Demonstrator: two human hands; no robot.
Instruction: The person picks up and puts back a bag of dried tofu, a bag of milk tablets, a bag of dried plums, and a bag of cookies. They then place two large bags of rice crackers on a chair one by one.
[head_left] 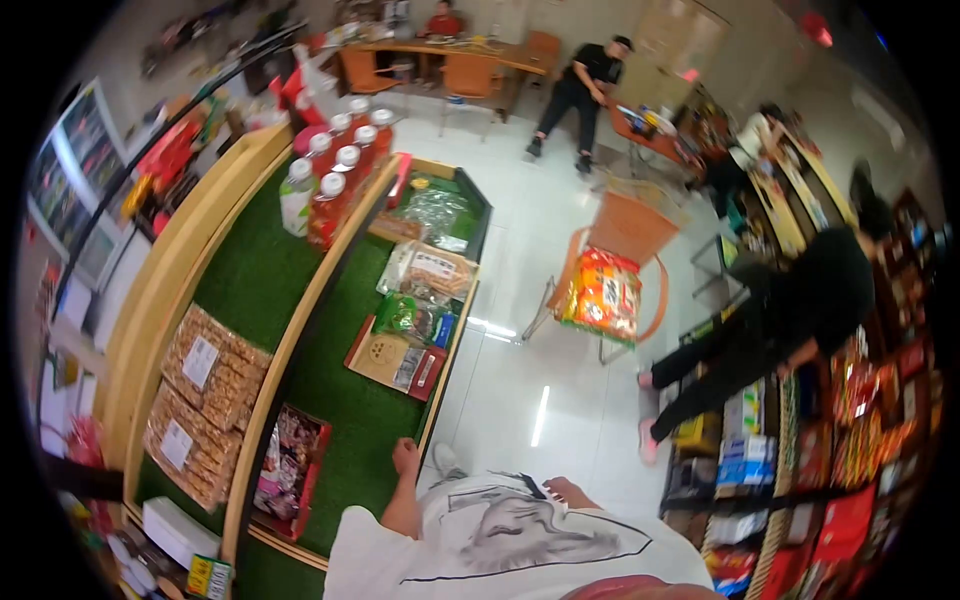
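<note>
My left hand [405,457] hangs beside the green-lined lower shelf [350,490], its fingers curled into a loose fist with nothing visible in them. Nearest to it on that shelf are a red-edged box [393,362] and an open red carton [292,470] of small wrapped packets. My right hand [569,493] is low in front of my white shirt, partly hidden by it. Its fingers are too small and blurred to read. A green packet [402,316] and a clear bag of light brown snacks [428,270] lie farther along the shelf.
Red-drink bottles [332,200] and bagged nut-like snacks [205,365] stand on the upper shelf. An orange chair [632,225] holds a red-orange bag [603,293]. A person in black [800,300] bends by the right shelves; another person [590,85] sits at the back.
</note>
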